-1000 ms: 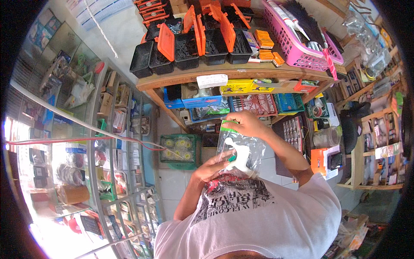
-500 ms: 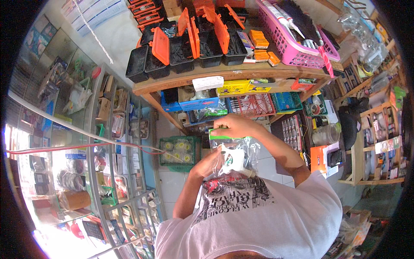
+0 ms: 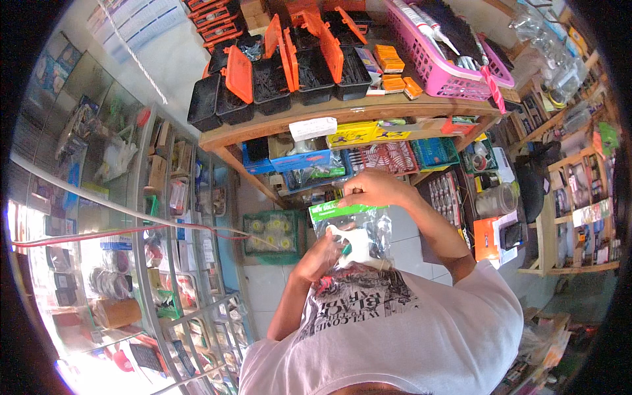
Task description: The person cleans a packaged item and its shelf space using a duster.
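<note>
Right hand [image 3: 376, 189]: grip closed, pinching green header card [image 3: 339, 210] at top edge of clear plastic bag [image 3: 355, 240]. Left hand [image 3: 320, 255]: grip closed against lower left side of bag, fingers curled about white fitting [image 3: 352, 245] felt through the film; small green part just beside it.

Clear plastic bag: hanging upright between both hands, held in front of chest, above white printed shirt [image 3: 382, 329], well clear of any worktop. Contents: white moulded piece, dark smaller parts beside it, too small to tell.

Handling note, as judgement: film slippery, header stiff. Best kept pinched by the header with top hand, weight carried from below by the other, so that contents settle downward and not toward the mouth. Squeezing through the film likely enough to check the piece; hard pressure apt to split a seam. Bag best kept upright while turned.

Surroundings: wooden shelf [image 3: 342, 115] ahead, carrying black organiser cases with orange lids [image 3: 289, 69] open, and pink plastic basket [image 3: 438, 62] to the right. Lower shelf: yellow, blue and red packets. Glass display case [image 3: 164, 224] at left, stocked with small goods. Green tray of round items [image 3: 271, 230] on floor near left hand.
</note>
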`<act>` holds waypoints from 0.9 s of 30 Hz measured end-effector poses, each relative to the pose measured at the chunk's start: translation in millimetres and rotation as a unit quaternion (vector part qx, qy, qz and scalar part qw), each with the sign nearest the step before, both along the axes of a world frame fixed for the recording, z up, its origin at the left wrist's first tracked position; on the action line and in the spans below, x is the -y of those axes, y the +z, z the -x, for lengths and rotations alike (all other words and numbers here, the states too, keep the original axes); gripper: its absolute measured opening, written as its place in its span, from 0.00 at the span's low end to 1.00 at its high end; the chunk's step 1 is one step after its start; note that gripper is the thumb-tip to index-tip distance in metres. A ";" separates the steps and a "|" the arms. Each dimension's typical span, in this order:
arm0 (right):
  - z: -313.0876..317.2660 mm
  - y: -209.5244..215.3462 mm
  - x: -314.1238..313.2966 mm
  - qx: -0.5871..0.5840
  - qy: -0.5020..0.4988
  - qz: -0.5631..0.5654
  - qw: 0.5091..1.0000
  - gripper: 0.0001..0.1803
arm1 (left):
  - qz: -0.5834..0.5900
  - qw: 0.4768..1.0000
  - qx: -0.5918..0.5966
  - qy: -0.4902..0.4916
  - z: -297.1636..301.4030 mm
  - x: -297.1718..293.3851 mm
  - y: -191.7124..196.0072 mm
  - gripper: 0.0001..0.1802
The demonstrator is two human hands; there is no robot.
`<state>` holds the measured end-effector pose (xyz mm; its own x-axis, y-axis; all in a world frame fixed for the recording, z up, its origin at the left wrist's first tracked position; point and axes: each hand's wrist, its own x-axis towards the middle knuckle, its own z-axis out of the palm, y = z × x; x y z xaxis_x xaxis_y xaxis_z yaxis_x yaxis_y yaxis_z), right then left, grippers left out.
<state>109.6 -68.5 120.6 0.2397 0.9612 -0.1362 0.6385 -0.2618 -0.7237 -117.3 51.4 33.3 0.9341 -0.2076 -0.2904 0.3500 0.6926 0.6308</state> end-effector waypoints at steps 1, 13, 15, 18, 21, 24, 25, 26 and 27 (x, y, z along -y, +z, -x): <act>-1.0 4.8 1.6 0.010 -0.008 0.007 1.000 0.24 | 0.010 0.999 0.030 0.006 0.9 0.3 -0.7 0.43; -45.0 169.9 122.1 0.259 -0.369 -0.260 0.854 0.14 | 0.070 0.983 -0.029 0.167 13.6 -5.6 -36.3 0.32; -70.3 191.7 144.0 0.324 -0.411 -0.305 0.796 0.16 | 0.096 0.976 -0.043 0.193 17.2 -5.8 -49.2 0.27; -122.7 199.9 171.5 0.401 -0.467 -0.228 0.755 0.20 | 0.134 0.969 -0.076 0.192 16.4 -12.5 -65.5 0.23; -177.2 179.1 185.9 0.404 -0.491 -0.182 0.750 0.24 | 0.137 0.960 -0.101 0.222 10.2 -13.0 -71.5 0.21; -207.7 145.8 189.0 0.326 -0.518 -0.170 0.772 0.27 | 0.188 0.946 -0.121 0.234 0.6 -8.7 -65.6 0.22; -214.8 138.5 189.1 0.295 -0.527 -0.169 0.779 0.28 | 0.195 0.943 -0.127 0.238 -3.0 -6.7 -62.3 0.23; -219.8 132.5 187.9 0.260 -0.529 -0.191 0.785 0.27 | 0.196 0.938 -0.149 0.246 -5.2 -4.9 -58.9 0.23; -223.1 126.4 185.2 0.223 -0.530 -0.213 0.790 0.26 | 0.201 0.941 -0.122 0.243 -6.3 -3.5 -55.9 0.23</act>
